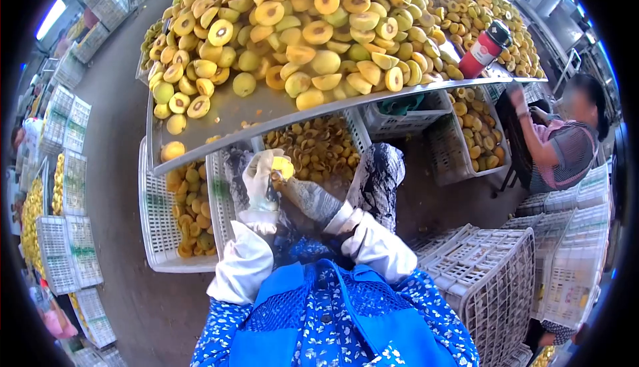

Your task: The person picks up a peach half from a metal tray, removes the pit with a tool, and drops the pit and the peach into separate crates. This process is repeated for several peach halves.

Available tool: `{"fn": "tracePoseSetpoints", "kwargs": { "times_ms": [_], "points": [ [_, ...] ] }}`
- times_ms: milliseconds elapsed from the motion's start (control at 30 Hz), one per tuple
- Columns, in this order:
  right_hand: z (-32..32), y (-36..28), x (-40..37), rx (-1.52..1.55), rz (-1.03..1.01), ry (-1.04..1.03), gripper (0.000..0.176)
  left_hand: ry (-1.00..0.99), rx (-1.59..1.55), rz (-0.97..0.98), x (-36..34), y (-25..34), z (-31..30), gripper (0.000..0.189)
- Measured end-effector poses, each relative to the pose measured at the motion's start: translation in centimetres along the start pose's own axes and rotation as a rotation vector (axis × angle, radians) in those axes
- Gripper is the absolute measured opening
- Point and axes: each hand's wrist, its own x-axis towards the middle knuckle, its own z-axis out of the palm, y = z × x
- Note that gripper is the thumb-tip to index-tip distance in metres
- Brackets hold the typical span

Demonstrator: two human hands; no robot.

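Note:
Gloved in white, my left hand [261, 184] is closed round a yellow fruit piece [283, 167] in front of my lap. My right hand [309, 197], in a greyish glove, reaches in from the right with its fingertips at the same fruit; whether it grips a tool there is too small to tell. Beyond both hands is the metal table [226, 122], heaped with halved yellow fruit [326, 30]. Between my knees, below the table edge, lie many fruit pieces [319, 144].
A white crate [160, 234] with fruit stands at my left, another fruit crate [449, 160] under the table. Stacked crates [492, 267] stand at my right. A red bottle [480, 54] is on the table. A co-worker [566, 140] sits at the right.

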Motion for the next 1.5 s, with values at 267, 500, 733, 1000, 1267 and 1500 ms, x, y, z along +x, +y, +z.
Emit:
{"fn": "tracePoseSetpoints", "kwargs": {
  "times_ms": [267, 500, 733, 1000, 1267, 1500],
  "points": [
    [-3.2, -5.6, 0.0, 0.928, 0.552, -0.163, 0.034, -0.195, 0.111, 0.058, -0.3, 0.5, -0.3, 0.038],
    [-1.9, -3.4, -0.3, 1.126, 0.763, -0.107, 0.046, 0.377, 0.267, 0.184, 0.7, 5.5, -4.0, 0.016],
    [1.3, 5.3, 0.0, 0.619, 0.806, 0.129, 0.031, 0.250, 1.660, 0.518, 10.0, 12.3, -4.4, 0.044],
    [3.0, 18.9, -2.3, 0.576, 0.382, 0.199, 0.029, -0.143, 2.097, 0.069, 24.8, 4.9, -0.3, 0.067],
    [-3.2, -0.6, 2.2, 0.254, 0.197, 0.188, 0.016, -0.142, 0.167, -0.182, 9.7, 10.0, -0.1, 0.047],
    [-2.2, -5.9, 4.6, -0.485, 0.101, 0.194, 0.022, 0.031, 0.202, 0.182, 6.4, 1.1, -3.0, 0.045]
  ]
}}
